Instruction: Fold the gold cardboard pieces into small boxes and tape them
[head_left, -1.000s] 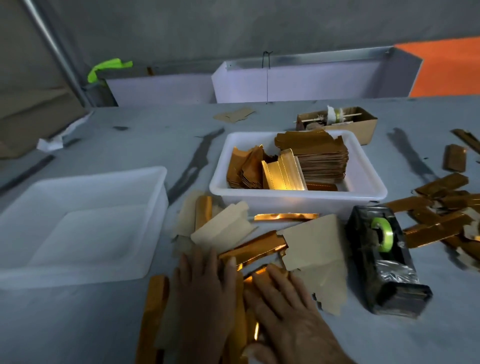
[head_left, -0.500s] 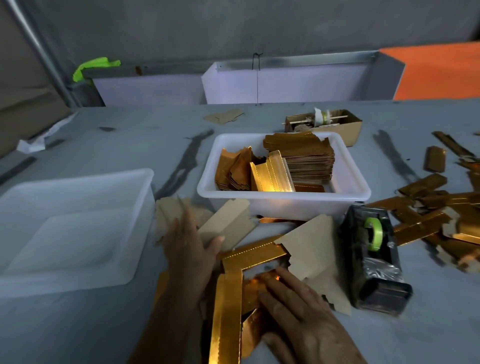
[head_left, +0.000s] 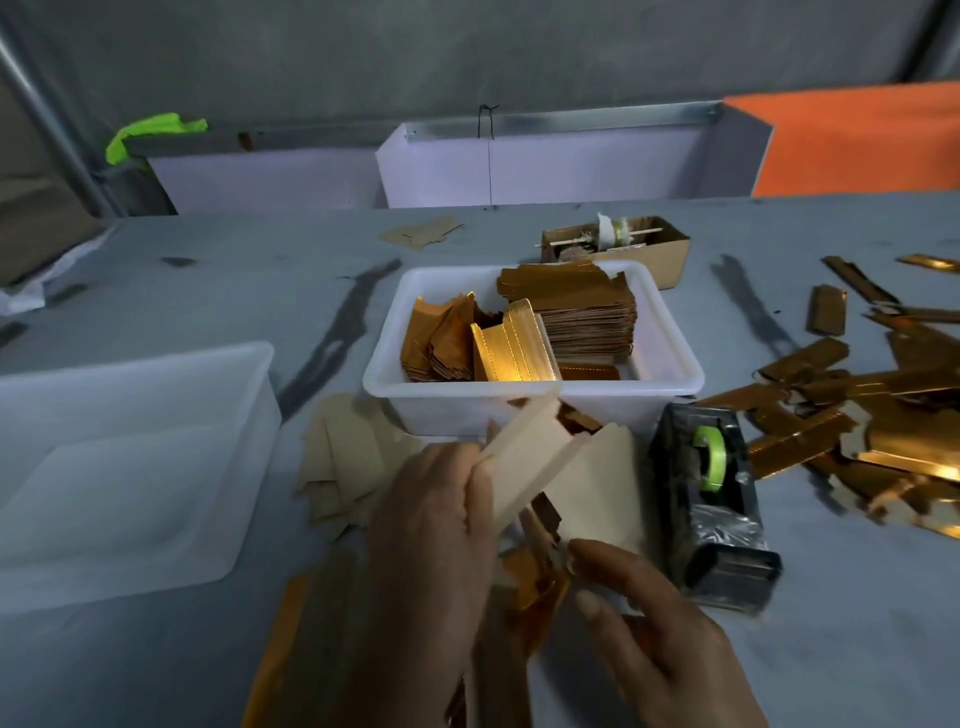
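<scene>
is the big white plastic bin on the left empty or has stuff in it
Empty, as far as the view shows: the large translucent white plastic bin shows only its bare floor, while the smaller white tray holds gold cardboard pieces.

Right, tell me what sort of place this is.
Probably a small packing workshop: a grey worktable, a white tub of stacked gold card blanks, and a tape dispenser beside it.

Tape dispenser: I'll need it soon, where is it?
The tape dispenser sits on the table right of both hands, just in front of the white tray's right corner.
</scene>
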